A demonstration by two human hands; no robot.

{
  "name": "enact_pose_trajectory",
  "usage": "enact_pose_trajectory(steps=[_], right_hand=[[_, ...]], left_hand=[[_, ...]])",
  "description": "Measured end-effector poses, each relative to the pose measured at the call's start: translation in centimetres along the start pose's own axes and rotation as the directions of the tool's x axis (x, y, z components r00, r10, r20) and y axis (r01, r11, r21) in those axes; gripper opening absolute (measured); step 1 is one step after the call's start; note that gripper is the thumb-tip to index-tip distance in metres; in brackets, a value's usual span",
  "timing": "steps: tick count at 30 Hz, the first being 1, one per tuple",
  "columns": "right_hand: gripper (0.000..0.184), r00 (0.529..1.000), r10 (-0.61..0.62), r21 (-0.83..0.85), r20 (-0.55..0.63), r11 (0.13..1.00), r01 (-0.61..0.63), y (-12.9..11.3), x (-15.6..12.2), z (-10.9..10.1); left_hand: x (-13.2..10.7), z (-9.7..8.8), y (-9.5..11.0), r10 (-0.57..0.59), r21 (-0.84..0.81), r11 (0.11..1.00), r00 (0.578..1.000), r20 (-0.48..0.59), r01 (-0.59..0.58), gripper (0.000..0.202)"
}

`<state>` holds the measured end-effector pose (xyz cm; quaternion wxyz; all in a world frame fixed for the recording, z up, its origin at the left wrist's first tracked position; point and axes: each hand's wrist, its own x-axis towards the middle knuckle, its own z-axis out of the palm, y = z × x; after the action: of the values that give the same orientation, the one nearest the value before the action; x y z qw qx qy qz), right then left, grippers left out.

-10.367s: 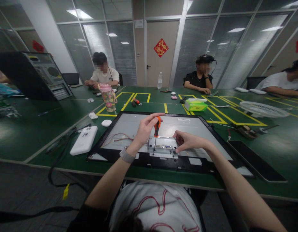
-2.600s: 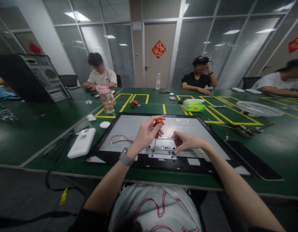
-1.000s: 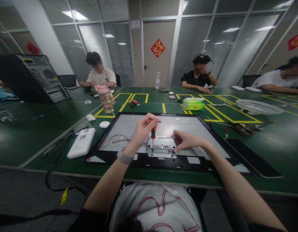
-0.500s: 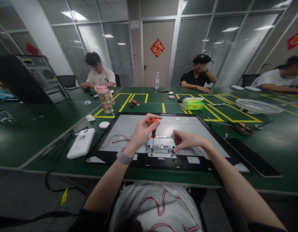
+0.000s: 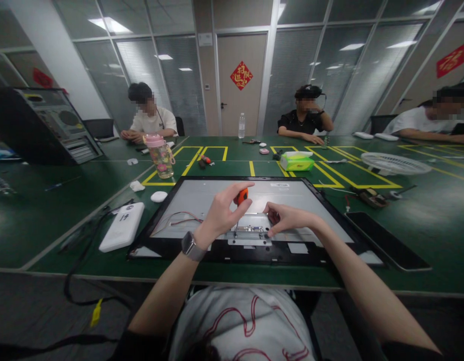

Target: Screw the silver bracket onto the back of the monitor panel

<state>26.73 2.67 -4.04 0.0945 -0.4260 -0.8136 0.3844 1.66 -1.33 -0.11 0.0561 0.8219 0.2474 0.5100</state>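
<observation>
Fingers [image 5: 229, 192] of your left hand [image 5: 219, 215] are closed tight around the small screwdriver with the orange handle [image 5: 240, 196], tip down on the little silver metal plate [image 5: 250, 235]. Fingers [image 5: 273, 228] of your right hand [image 5: 290, 219] are bent and press on that plate, holding nothing. The plate sits on the back of the big flat grey screen with the black frame [image 5: 194, 198], just in front of you. The screwdriver is light, hard and thin, so pinch it high on the handle. The screen is thin and can crack, so press softly. It lies flat on the green worktop with yellow lines [image 5: 47, 215]. Other people sit across the glass-walled room
</observation>
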Motion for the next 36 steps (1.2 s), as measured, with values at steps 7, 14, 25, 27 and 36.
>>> enact_pose_trajectory(steps=[7, 14, 25, 27, 36], right_hand=[[0.068, 1.0, 0.003, 0.012, -0.007, 1.0, -0.003, 0.1, 0.1, 0.0], [0.071, 0.999, 0.016, -0.004, -0.029, 1.0, -0.016, -0.2, 0.2, 0.0], [0.075, 0.999, 0.012, 0.037, -0.038, 0.999, -0.011, -0.2, 0.4, 0.2], [0.076, 0.999, 0.017, 0.039, -0.04, 0.999, -0.015, -0.2, 0.4, 0.2], [0.075, 0.999, 0.0, 0.02, -0.044, 1.0, 0.001, -0.1, 0.3, 0.2]], left_hand=[[-0.3, 0.0, -0.5, -0.068, 0.097, 0.992, 0.983, -0.168, 0.085, 0.032], [-0.7, 2.0, -0.3, -0.29, -0.254, 0.933, 0.951, -0.105, 0.256, 0.032], [-1.0, 2.7, 0.3, -0.273, -0.258, 0.93, 0.962, -0.004, 0.263, 0.03], [-1.0, 2.7, 0.2, -0.266, -0.257, 0.931, 0.964, 0.002, 0.257, 0.031], [-1.2, 2.8, 0.0, -0.252, -0.224, 0.943, 0.968, 0.006, 0.247, 0.03]])
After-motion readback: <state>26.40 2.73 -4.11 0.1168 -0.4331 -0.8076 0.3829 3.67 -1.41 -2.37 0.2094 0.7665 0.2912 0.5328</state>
